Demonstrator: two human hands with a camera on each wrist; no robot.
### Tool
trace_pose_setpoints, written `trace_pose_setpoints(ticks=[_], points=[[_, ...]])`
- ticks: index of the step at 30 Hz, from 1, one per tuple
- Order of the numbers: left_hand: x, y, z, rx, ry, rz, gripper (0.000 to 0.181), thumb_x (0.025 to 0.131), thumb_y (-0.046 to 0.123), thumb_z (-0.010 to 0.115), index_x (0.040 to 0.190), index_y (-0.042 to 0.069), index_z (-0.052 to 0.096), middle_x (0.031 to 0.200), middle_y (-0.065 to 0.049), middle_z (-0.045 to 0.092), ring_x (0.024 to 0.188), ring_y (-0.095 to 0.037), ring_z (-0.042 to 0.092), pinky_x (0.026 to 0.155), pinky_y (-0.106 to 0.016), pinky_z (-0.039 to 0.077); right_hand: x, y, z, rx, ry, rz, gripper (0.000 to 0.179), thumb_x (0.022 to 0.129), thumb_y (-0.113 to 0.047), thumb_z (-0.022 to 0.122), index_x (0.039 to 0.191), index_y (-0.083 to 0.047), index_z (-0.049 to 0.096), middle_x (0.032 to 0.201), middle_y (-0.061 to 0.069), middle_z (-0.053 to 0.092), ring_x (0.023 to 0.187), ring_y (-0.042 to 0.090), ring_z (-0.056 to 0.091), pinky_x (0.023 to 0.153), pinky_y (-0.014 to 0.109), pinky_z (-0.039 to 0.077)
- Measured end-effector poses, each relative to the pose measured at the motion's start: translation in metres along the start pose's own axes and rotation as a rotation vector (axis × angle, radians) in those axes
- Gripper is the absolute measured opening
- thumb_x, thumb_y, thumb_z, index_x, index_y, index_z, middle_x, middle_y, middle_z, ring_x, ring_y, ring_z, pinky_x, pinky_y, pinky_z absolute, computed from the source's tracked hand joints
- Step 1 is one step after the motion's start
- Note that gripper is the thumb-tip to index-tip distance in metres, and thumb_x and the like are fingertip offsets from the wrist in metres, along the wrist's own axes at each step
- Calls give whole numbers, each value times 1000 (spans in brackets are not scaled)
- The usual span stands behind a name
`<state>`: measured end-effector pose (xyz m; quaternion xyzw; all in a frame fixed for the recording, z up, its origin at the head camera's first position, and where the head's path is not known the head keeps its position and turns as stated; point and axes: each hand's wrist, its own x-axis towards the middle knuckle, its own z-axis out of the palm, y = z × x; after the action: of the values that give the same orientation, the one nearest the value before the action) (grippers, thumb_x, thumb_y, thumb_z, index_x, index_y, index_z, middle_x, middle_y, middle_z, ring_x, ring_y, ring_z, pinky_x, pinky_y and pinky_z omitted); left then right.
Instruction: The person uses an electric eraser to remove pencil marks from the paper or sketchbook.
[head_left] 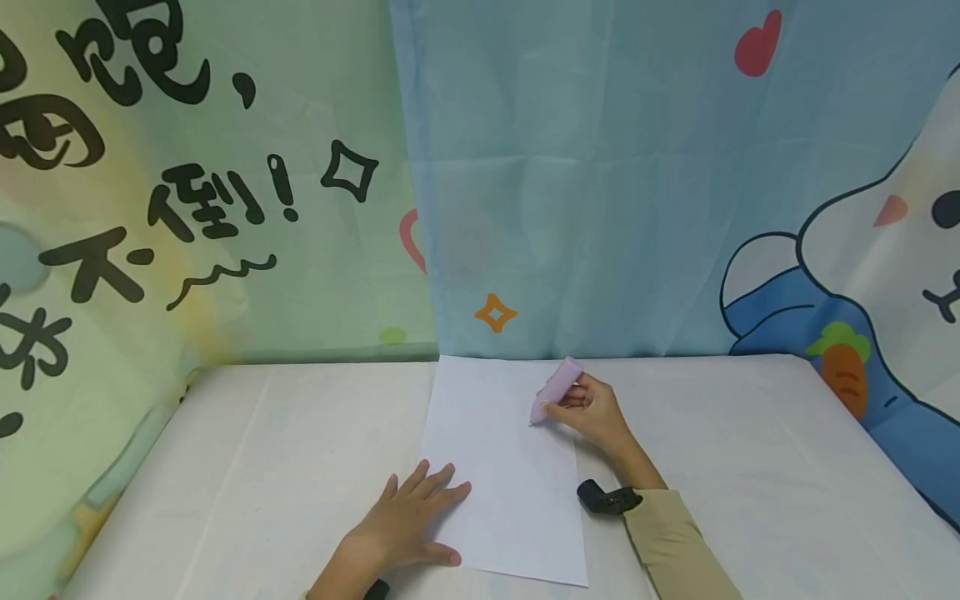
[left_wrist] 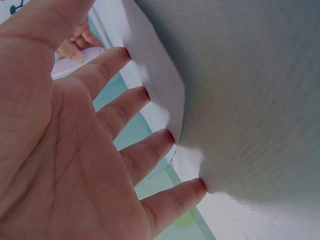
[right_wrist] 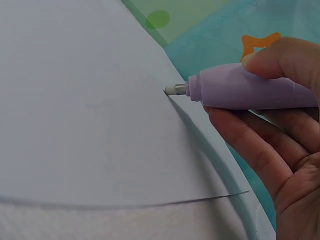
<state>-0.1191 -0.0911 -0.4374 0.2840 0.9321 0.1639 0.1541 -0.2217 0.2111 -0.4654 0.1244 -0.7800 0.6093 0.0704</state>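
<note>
A white sheet of paper (head_left: 495, 500) lies lengthwise on the table, with no marks showing on it. My left hand (head_left: 408, 521) rests at its lower left edge, fingers spread and fairly straight. In the left wrist view several fingertips touch the sheet (left_wrist: 160, 65), while the little finger presses the tablecloth beside it. Over the upper right part of the page, my right hand (head_left: 596, 408) grips a thick lilac electric eraser (head_left: 557, 390) between thumb and fingers. Its pale tip (right_wrist: 171, 90) sits in a metal sleeve and points down, right at the paper's surface.
A white cloth (head_left: 300, 467) covers the table. Behind it hangs a printed curtain (head_left: 600, 208) with cartoon figures and lettering. A black wrist camera (head_left: 609, 498) is strapped at the right sleeve (head_left: 675, 542).
</note>
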Motion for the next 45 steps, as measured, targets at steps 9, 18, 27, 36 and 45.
trace_pose_setpoints(ticks=[9, 18, 27, 36, 45], points=[[-1, 0, 0, 5, 6, 9, 82, 76, 45, 77, 147, 21, 44, 155, -9, 36, 144, -40, 27, 108, -68, 25, 0, 0, 0, -2, -24, 6, 37, 77, 12, 71, 108, 21, 52, 95, 35, 66, 74, 1, 65, 69, 15, 55], [0, -1, 0, 14, 8, 11, 82, 76, 45, 77, 147, 21, 44, 155, -9, 36, 144, -40, 27, 108, -68, 26, 0, 1, 0, -2, -45, 12, 37, 78, 12, 70, 109, 21, 52, 96, 36, 66, 75, 0, 65, 69, 16, 55], [0, 0, -2, 7, 13, 10, 82, 76, 45, 77, 147, 20, 44, 156, -9, 36, 144, -40, 26, 108, -69, 25, 1, 0, 0, 18, -61, -5, 37, 77, 14, 70, 108, 23, 51, 96, 38, 65, 75, 0, 66, 70, 16, 55], [0, 1, -1, -16, -4, 0, 81, 77, 44, 77, 147, 20, 44, 156, -9, 35, 145, -39, 25, 109, -68, 24, -1, -1, 0, 23, -58, -7, 38, 77, 14, 71, 109, 23, 51, 95, 37, 66, 76, 0, 66, 70, 15, 55], [0, 0, 0, -5, -4, 1, 81, 77, 44, 77, 147, 21, 44, 156, -9, 35, 145, -39, 25, 109, -68, 24, 0, 2, 1, -5, -8, -6, 36, 77, 13, 71, 107, 21, 53, 92, 31, 68, 72, 0, 65, 66, 15, 55]])
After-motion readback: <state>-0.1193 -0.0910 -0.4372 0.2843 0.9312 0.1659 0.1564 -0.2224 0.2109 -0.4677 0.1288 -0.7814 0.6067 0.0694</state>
